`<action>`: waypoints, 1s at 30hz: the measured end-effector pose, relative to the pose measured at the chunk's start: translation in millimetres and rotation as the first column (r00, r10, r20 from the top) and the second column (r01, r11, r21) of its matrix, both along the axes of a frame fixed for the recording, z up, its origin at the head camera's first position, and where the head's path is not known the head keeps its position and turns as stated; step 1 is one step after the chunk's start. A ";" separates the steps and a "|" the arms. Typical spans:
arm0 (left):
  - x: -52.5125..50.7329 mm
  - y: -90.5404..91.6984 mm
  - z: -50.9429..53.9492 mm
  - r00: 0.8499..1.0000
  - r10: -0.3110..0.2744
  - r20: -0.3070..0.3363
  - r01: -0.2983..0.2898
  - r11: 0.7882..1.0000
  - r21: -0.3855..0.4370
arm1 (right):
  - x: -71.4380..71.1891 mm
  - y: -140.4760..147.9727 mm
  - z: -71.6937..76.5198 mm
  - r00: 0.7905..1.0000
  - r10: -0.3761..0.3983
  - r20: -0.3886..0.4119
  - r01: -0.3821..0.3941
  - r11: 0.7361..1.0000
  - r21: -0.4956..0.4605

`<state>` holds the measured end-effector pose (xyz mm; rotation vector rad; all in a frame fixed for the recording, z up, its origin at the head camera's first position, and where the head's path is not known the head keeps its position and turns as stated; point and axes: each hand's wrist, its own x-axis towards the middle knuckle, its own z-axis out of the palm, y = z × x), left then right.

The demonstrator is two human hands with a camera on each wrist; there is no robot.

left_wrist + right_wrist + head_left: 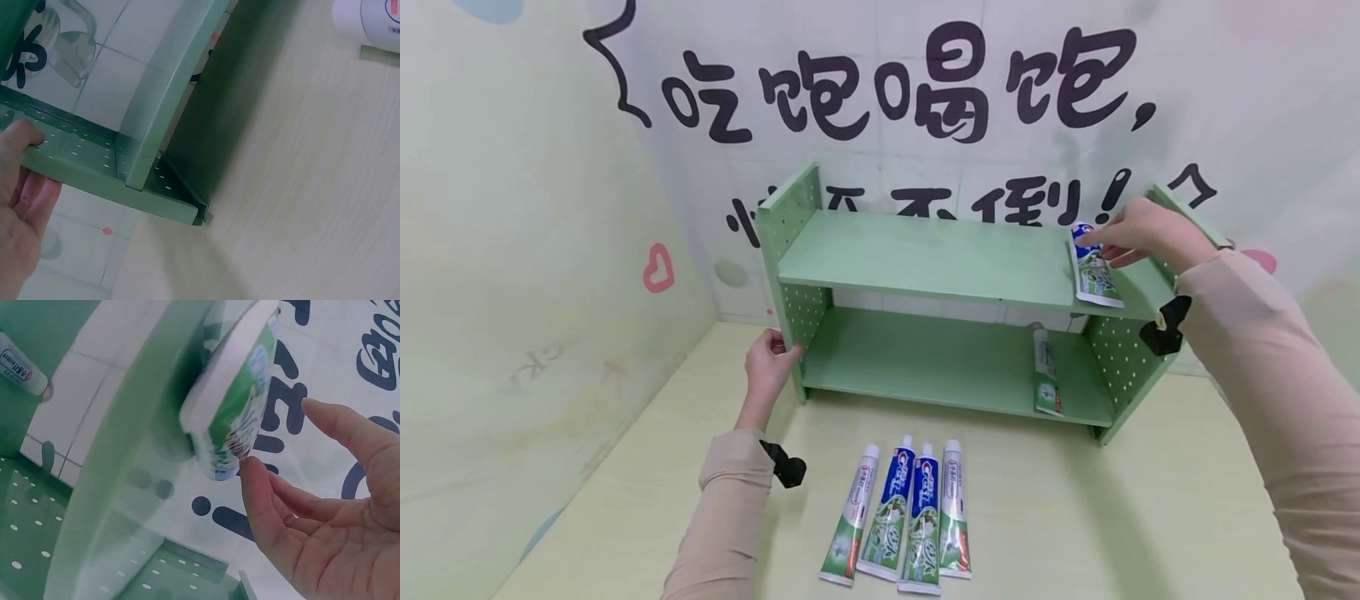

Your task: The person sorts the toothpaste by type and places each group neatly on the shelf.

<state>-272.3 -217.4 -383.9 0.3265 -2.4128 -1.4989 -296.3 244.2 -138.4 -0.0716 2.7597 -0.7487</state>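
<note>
The tube (1093, 271) lies at the right end of the upper shelf (925, 250), its flat end at the front edge. My right grip (1153, 237) is loose around it and clamps nothing, one fingertip (251, 478) at its side. My left grip (767, 367) pinches the side panel of the rack (793, 221). A second tube (1045, 371) lies on the lower shelf (917, 346). Four others (852, 517) lie side by side on the desk (1037, 508) in front. I judge the loading partly done: two tubes are on the rack, four are left.

The right wrist view shows my thumb (331, 419) apart from the tube, whereas from the head they overlap. The left wrist view shows my left thumb (25, 132) over the panel's edge, but only one cap (348, 19) from the desk; the head view shows all four tubes there.
</note>
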 end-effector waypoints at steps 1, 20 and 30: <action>-0.4 0.4 -0.1 1.000 -0.001 0.000 0.001 1.000 -0.002 | 0.9 -0.4 0.0 1.000 0.002 0.001 -0.002 1.000 -0.002; -3.2 0.8 1.5 1.000 -0.012 -0.012 0.012 1.000 0.000 | 45.7 -40.2 -14.9 0.993 0.085 -0.086 -0.097 0.986 -0.139; -0.5 -0.1 1.5 1.000 0.001 0.001 -0.001 1.000 0.002 | 71.0 -54.9 -31.9 0.983 0.130 -0.133 -0.148 0.979 -0.137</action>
